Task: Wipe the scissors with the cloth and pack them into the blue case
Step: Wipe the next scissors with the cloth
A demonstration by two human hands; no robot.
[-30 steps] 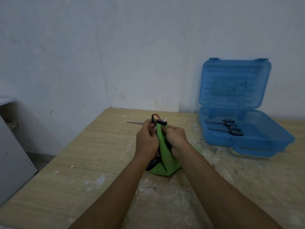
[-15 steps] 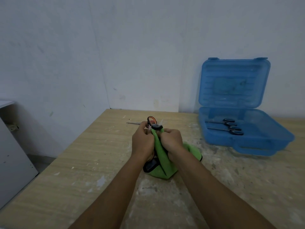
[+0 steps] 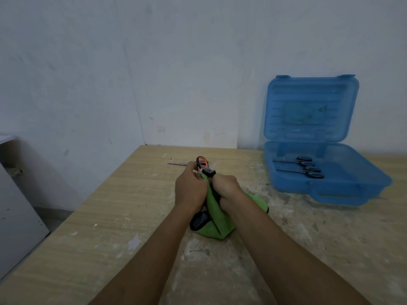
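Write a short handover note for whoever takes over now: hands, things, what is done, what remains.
Left hand grips the scissors; right hand grips the green cloth wrapped round them.
Blue case stands open at the right; two packed pairs lie inside.
Done: those two pairs.
Left: finish wiping this pair, lay it in the case.
A blade shows on the table behind the hands; perhaps another pair.

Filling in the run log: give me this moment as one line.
phase: wiping | left hand: grips scissors | right hand: grips green cloth round them | blue case: open, two pairs inside
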